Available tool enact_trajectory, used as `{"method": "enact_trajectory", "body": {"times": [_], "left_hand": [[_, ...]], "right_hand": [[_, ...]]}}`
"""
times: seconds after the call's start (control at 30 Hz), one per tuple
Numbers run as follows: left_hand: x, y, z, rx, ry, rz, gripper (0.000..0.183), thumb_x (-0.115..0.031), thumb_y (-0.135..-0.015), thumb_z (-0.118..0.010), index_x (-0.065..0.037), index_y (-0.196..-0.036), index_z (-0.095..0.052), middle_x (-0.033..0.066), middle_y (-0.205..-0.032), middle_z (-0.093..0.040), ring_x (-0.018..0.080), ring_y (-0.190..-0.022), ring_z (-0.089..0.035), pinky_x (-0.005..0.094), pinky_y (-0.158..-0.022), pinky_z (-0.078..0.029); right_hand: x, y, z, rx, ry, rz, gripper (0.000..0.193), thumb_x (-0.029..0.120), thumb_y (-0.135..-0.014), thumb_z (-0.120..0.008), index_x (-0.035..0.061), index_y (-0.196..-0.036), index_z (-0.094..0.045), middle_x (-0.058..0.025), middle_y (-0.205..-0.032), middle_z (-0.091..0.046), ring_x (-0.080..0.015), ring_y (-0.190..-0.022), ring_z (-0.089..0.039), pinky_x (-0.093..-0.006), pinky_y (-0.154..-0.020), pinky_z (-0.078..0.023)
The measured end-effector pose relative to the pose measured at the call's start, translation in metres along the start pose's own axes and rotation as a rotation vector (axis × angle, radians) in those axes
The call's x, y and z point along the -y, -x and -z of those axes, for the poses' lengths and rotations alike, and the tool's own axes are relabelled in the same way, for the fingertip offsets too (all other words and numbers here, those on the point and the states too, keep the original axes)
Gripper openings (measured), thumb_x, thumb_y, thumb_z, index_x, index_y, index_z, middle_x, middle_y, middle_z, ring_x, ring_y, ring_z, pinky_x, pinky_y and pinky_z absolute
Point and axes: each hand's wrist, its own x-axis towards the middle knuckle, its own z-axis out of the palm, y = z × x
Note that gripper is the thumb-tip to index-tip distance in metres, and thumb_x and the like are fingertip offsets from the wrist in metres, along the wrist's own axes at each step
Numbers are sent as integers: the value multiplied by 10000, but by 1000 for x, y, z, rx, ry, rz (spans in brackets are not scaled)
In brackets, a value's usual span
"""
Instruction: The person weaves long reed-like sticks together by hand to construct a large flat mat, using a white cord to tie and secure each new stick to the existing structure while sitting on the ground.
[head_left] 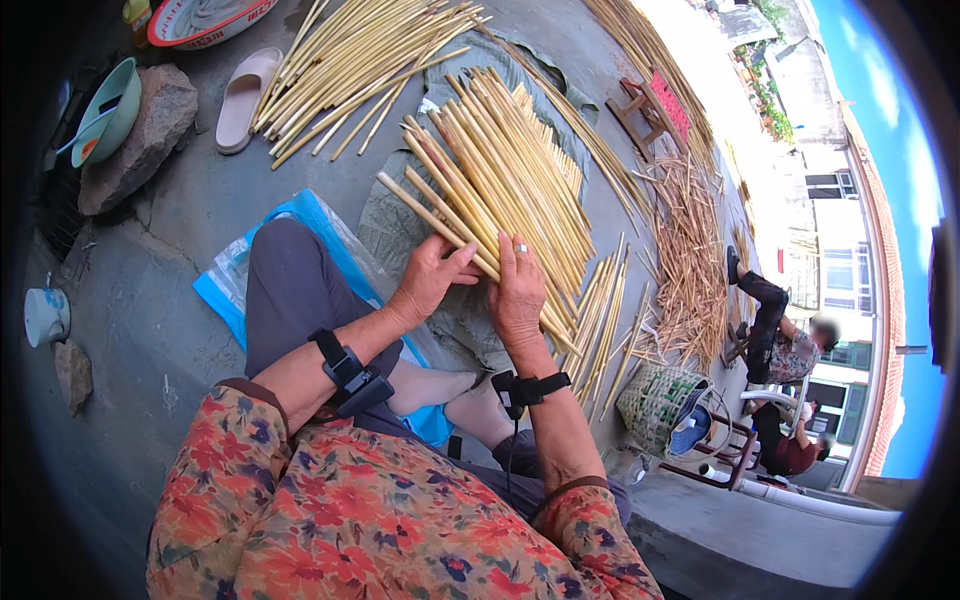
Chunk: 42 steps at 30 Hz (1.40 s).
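Note:
A row of peeled yellow stalks (510, 170), laid side by side like a mat, slants in front of me on a grey-green cloth (400, 215). At its near edge, my left hand (432, 275) is closed on the nearest stalk, the thumb on top and the fingers partly hidden beneath. My right hand (517, 295), with a ring on one finger, lies across the near stalks just to the right. Its fingers are stretched out flat over them, and the thumb is partly hidden. Dark bands with small devices are strapped round both my forearms.
Loose stalks (360, 60) lie beyond the mat, more (605, 300) to its right. Brown husks (690, 250) are heaped farther right. A pink slipper (245, 100), a rock (145, 135) and a green basin (108, 110) stand left. A woven basket (650, 405) is right; two people sit beyond.

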Motion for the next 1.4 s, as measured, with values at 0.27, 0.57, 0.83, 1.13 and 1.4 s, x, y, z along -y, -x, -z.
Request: {"method": "enact_trajectory", "body": {"times": [0.27, 0.57, 0.83, 1.13, 1.4], "left_hand": [[-38, -27, -93, 87, -418, -459, 471, -89, -835, -626, 48, -1221, -393, 199, -1074, -531, 291, -886, -662, 358, -763, -539], [-75, -68, -176, 46, -617, -515, 432, -271, -865, -621, 71, -1065, -450, 224, -1036, -476, 375, -831, -636, 387, -706, -554], [-56, -92, -197, -6, -624, -708, 467, -275, -822, -633, 61, -1123, -515, 195, -1089, -495, 310, -968, -595, 368, -757, -531], [-64, -103, -193, -163, -607, -826, 585, -310, -759, -694, 43, -1178, -489, 197, -1208, -466, 357, -1179, -451, 426, -889, -434], [-73, -119, -198, -56, -273, -870, 593, -225, -745, -698, 48, -1219, -471, 209, -1275, -443, 406, -1256, -396, 467, -992, -400]], "right_hand": [[-43, -44, 93, 88, -302, -191, 530, 130, -870, -610, 57, -1367, -439, -200, -1136, -629, -312, -1021, -642, -373, -849, -501], [-155, -62, 132, 132, -729, -478, 296, 166, -966, -529, -13, -1199, -495, -73, -1059, -595, -144, -918, -549, -290, -810, -459], [-164, -69, 146, 135, -215, -306, 281, 173, -963, -541, -17, -1167, -503, -71, -1046, -593, -146, -907, -544, -285, -800, -456], [-168, -80, 162, 135, 10, -262, 268, 182, -960, -555, -21, -1131, -513, -69, -1031, -591, -148, -894, -538, -280, -790, -452], [-135, -108, 175, -1, -361, -290, 236, 187, -938, -598, -15, -1041, -532, -59, -962, -595, -131, -869, -527, -263, -769, -438]]}}
